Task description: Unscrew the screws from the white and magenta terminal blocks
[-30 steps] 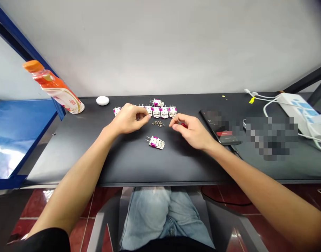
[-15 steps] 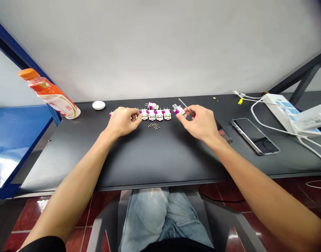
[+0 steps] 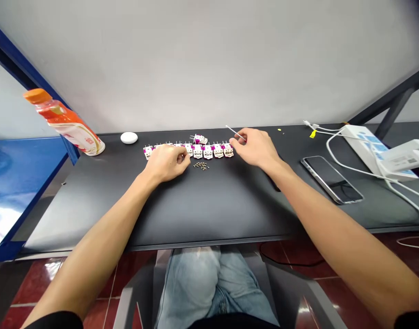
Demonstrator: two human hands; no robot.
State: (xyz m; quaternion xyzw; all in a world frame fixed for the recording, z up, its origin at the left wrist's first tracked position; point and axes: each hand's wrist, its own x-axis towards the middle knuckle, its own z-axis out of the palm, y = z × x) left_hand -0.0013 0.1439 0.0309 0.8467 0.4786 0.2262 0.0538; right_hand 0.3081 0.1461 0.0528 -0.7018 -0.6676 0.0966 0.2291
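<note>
My left hand (image 3: 166, 162) hovers over the left part of a row of small white-and-magenta blocks with thin pins (image 3: 197, 151). Its thumb and fingertips are pressed together, and whatever they may hold is hidden. My right hand (image 3: 255, 147) is closed around a screwdriver (image 3: 235, 132), whose thin shaft points up and left; the handle is inside the hand. My right thumb and fingers are close to the block at the row's right end (image 3: 227, 149); I cannot tell whether they touch it. Just in front of the row lies a small pile of brass-coloured screws (image 3: 201, 165).
One more block (image 3: 199, 139) lies behind the row. An orange-capped bottle (image 3: 74, 125) and a white oval object (image 3: 129, 137) stand at the left. At the right are a phone (image 3: 333, 179), white cables (image 3: 353, 170) and a white box (image 3: 374, 148). A dark phone is partly under my right forearm.
My right hand has moved left, and the block it held now stands at the row's right end. The screwdriver stays in that hand. My left hand has shifted slightly right and nearer to me.
</note>
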